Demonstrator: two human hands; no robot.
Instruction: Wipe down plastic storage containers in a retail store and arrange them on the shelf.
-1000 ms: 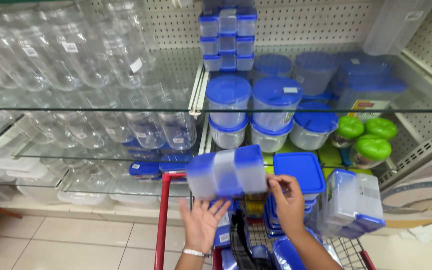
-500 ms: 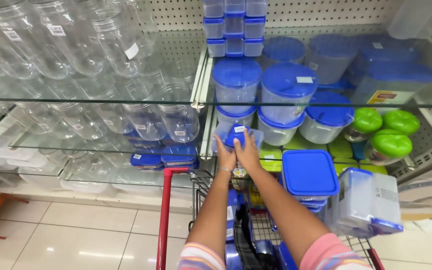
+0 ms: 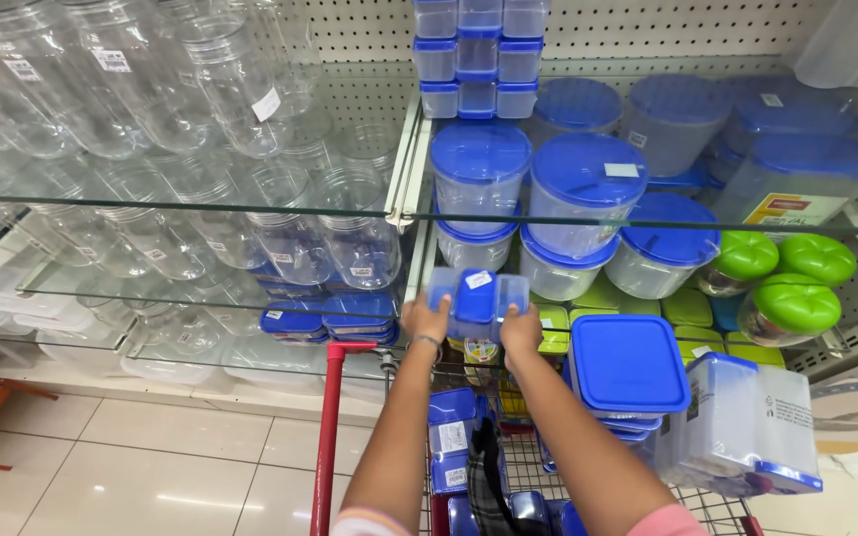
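Both hands are raised to the shelving, gripping a pack of small blue-lidded containers [image 3: 477, 301] between them. The left hand [image 3: 426, 320] clasps the pack's left end, fingers curled round it; the right hand [image 3: 520, 326] clasps the right end the same way. Neither hand is open — each is closed on the pack, which hangs in the air just under the front edge of the upper glass shelf [image 3: 191, 205], in front of the round blue-lidded tubs [image 3: 482, 167] standing in rows behind it.

The step in hand looks like shelving: carrying the pack from the red-framed trolley [image 3: 330, 437] up toward the shelf bay. The pack sits level with the lower row of tubs, near the upright that splits the two bays, and has not yet touched any surface.

The next move calls for a free patch of shelf, and little shows — the bay is crowded with tubs, green-lidded jars [image 3: 785, 283] at the right end, and a square blue-lidded box [image 3: 628, 362] stacked near the trolley's right corner. It also calls for keeping the pack level and clear of the glass edge above, since the tubs stand close together.
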